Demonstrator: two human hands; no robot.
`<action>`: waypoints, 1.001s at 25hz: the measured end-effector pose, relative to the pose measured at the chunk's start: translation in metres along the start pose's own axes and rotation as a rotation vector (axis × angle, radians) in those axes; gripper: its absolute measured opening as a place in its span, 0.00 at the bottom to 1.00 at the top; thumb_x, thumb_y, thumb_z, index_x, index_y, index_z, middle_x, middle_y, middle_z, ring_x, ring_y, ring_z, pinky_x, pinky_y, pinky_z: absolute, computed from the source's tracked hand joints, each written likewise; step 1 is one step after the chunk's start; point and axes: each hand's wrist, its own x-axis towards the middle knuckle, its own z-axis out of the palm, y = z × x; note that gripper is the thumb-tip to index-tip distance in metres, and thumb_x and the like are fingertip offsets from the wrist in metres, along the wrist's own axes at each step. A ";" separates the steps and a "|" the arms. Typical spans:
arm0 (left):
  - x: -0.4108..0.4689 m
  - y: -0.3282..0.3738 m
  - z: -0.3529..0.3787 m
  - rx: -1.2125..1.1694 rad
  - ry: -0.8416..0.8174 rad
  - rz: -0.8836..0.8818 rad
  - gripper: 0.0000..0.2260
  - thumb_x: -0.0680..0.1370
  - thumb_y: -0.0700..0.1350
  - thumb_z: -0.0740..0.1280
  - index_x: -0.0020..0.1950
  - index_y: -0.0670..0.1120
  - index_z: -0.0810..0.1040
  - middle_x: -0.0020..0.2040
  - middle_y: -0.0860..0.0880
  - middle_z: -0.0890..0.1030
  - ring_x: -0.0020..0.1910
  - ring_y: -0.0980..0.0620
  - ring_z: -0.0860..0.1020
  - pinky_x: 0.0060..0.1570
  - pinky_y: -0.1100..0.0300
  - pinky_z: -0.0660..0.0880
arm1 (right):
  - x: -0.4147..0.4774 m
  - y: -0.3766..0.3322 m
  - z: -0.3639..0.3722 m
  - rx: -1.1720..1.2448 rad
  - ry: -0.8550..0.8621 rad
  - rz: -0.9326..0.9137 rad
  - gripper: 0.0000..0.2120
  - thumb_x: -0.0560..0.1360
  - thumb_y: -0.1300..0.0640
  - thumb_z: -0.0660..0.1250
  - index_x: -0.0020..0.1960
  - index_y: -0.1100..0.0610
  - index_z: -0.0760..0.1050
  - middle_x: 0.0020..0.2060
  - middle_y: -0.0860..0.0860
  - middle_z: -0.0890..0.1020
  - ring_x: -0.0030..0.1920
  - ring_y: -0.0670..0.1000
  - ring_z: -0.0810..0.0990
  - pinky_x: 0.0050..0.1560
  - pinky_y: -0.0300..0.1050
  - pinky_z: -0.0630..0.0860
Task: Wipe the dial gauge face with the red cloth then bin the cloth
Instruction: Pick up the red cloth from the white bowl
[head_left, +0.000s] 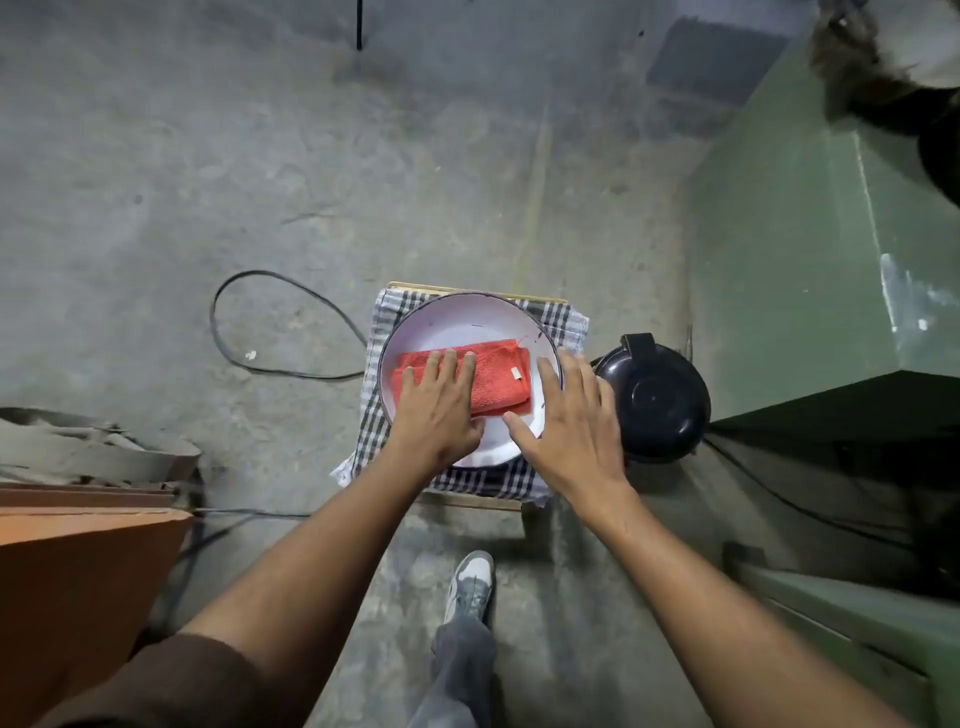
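A folded red cloth (498, 375) lies in a white round basin (457, 317) that stands on a small stool covered by a checked towel (376, 405). My left hand (441, 405) rests flat on the left half of the cloth, fingers spread, thumb at the cloth's near edge. My right hand (569, 421) hovers over the basin's right rim, fingers apart, holding nothing. A black lidded bin (657, 400) stands on the floor just right of the stool. No dial gauge shows in view.
A green machine body (810, 234) fills the right side. A black cable (270, 322) loops on the concrete floor left of the stool. Orange panels (78, 571) lean at the lower left. My shoe (470, 584) is in front of the stool.
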 end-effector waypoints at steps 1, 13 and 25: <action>0.008 0.000 0.009 0.009 -0.025 -0.003 0.40 0.79 0.62 0.62 0.85 0.44 0.52 0.83 0.40 0.60 0.83 0.39 0.58 0.77 0.33 0.62 | 0.004 0.002 0.008 -0.004 -0.015 0.003 0.39 0.79 0.36 0.64 0.83 0.57 0.62 0.82 0.58 0.64 0.83 0.61 0.61 0.82 0.59 0.59; 0.048 -0.023 0.055 0.119 0.053 0.140 0.38 0.75 0.68 0.64 0.81 0.53 0.59 0.69 0.37 0.71 0.67 0.36 0.71 0.72 0.34 0.66 | 0.022 0.022 0.057 -0.048 -0.078 0.059 0.40 0.80 0.36 0.63 0.83 0.59 0.61 0.84 0.58 0.62 0.84 0.60 0.59 0.83 0.59 0.58; 0.044 -0.012 0.044 0.032 0.061 0.147 0.25 0.77 0.55 0.66 0.72 0.49 0.67 0.52 0.39 0.74 0.41 0.44 0.68 0.43 0.48 0.71 | 0.016 0.025 0.047 -0.031 -0.080 0.091 0.40 0.81 0.36 0.63 0.83 0.59 0.60 0.83 0.58 0.63 0.84 0.59 0.59 0.82 0.57 0.58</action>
